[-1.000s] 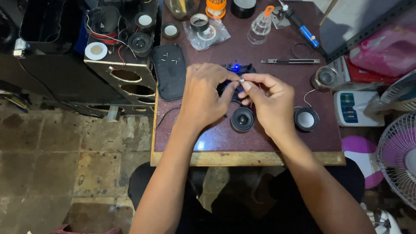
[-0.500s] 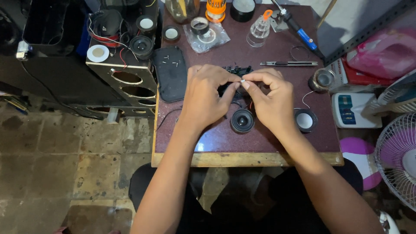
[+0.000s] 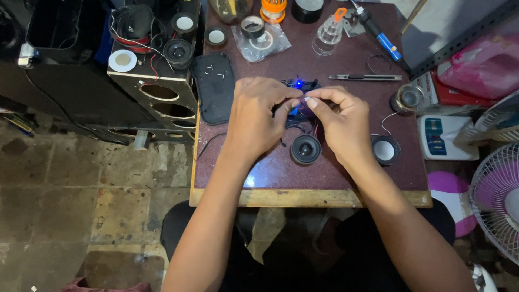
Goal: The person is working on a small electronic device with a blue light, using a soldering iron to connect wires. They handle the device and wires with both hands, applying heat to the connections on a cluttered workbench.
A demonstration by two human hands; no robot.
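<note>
Over the middle of a small dark red table (image 3: 346,173), my left hand (image 3: 258,116) and my right hand (image 3: 341,121) meet fingertip to fingertip. Between them they pinch a small dark electronic part (image 3: 298,97) with thin wires and a lit blue light; most of it is hidden by my fingers. Just below my hands a small round black speaker (image 3: 306,149) lies face up on the table.
A black pouch (image 3: 215,86) lies left of my hands. A roll of black tape (image 3: 386,150), a pen-like tool (image 3: 365,78), a blue-handled soldering iron (image 3: 378,30), a clear bottle (image 3: 330,33) and jars are around. A speaker cabinet (image 3: 154,81) stands left, a fan (image 3: 497,200) right.
My hands stay together over the part, with only small finger shifts. The blue light was showing one second ago, hidden half a second ago, and shows again now.
</note>
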